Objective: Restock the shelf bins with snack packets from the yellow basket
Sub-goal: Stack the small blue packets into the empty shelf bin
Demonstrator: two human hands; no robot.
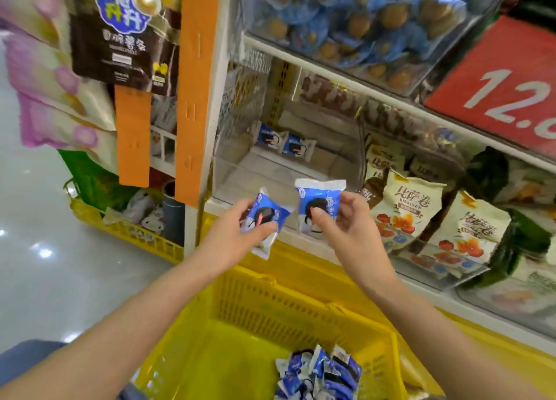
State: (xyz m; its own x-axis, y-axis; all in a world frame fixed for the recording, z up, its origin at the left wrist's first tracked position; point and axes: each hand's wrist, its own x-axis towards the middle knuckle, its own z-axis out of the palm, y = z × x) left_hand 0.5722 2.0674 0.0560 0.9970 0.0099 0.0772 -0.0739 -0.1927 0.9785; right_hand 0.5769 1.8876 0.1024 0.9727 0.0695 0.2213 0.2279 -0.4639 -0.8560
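clear bin [346, 147] open-fronted, two packets [282, 141] at back, roomy floor

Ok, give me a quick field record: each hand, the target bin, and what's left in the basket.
left hand: grips the left packet, blue and white, tilted, in front of the bin
right hand: pinches the right packet, upright, at the bin's front edge
clear bin: holds two bin packets of the same kind near the back
yellow basket: basket packets piled in the near right corner
next bin to the right: cream snack bags
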